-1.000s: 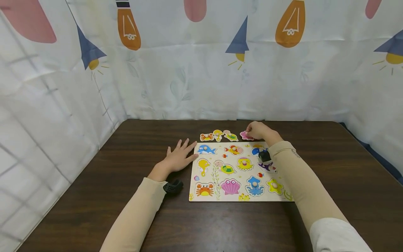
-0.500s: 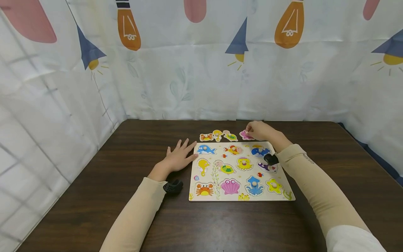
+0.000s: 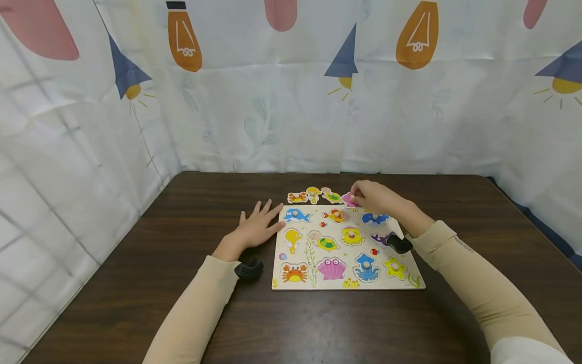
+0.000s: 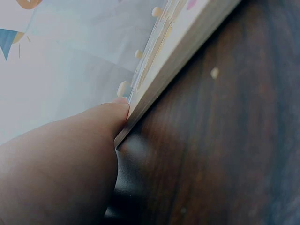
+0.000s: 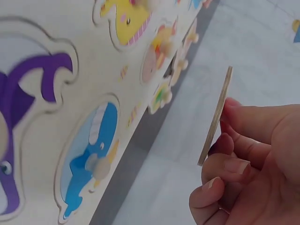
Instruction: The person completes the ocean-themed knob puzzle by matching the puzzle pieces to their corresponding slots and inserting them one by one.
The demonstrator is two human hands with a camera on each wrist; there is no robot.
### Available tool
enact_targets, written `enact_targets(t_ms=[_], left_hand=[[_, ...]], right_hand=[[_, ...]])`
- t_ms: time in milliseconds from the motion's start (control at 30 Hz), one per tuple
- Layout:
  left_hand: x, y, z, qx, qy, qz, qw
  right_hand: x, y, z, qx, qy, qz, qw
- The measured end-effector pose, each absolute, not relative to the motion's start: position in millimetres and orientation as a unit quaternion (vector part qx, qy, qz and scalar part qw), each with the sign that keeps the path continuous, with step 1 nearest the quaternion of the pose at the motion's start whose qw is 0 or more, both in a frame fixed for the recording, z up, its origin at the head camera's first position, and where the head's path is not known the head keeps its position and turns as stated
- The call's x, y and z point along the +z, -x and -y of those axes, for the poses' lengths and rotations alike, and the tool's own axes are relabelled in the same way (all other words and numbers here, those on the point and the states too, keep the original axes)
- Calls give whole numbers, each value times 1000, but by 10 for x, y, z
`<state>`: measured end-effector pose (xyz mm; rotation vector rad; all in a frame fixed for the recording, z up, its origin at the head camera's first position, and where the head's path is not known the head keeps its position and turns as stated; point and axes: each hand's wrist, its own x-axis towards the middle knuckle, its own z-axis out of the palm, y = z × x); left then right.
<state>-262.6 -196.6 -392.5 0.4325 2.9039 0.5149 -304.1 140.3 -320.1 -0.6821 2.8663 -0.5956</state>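
Right hand (image 3: 370, 196) fingers pinch pink piece (image 3: 349, 200).

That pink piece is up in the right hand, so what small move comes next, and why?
Probably carry the pink piece in the right hand toward the pink shell picture on the board; it is lifted clear, and the left hand lies flat against the board's edge.

right hand (image 3: 370, 196) has drawn back toward the person, from beyond the far edge of the puzzle board (image 3: 347, 283) to just over that edge. the pink piece (image 3: 349, 200) it pinches came with it, off the dark surface (image 3: 182, 212); right wrist view shows it held clear, edge-on. right forearm swung outward, uncovering the board's right-hand pieces.
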Motion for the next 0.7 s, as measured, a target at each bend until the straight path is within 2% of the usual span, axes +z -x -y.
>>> enact_targets(t_ms=[700], left_hand=[[-3896, 2614, 1951, 173, -143, -971, 83]], right_hand=[[-3334, 2501, -1318, -224, 298, -924, 79]])
